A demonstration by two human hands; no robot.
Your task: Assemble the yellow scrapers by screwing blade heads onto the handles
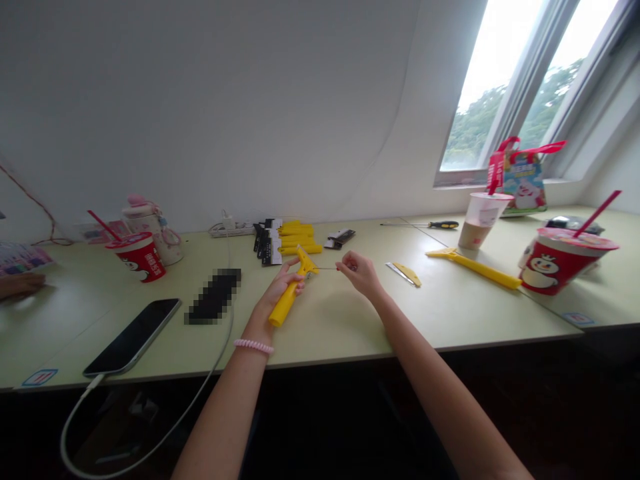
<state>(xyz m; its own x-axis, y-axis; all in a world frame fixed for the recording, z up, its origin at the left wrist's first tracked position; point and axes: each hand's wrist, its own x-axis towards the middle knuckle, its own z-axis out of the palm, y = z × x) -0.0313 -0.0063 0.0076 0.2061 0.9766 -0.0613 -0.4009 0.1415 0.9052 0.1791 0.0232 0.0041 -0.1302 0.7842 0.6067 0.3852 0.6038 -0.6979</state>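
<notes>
My left hand (274, 291) is wrapped round a yellow scraper (284, 307), its handle pointing down toward me and its wide head up and away. My right hand (358, 273) is closed in a pinch on a small screwdriver (327, 269). Its thin shaft reaches left to the scraper head, and a bit of red shows at my fingers; the rest of its handle is hidden. Right of that hand lies a yellow piece with a silvery blade-like edge (406, 274). Farther right rests another yellow scraper (487, 272), its handle end beside a red cup.
Packaged yellow scrapers (295, 241) are piled by the wall, near black packets (341, 238). A long screwdriver (443, 225) lies behind. Drink cups (543, 270) stand right, another cup (143, 259) left. A phone (135, 337) trails a white cable (220, 353). Another person's hand (23, 285) shows far left.
</notes>
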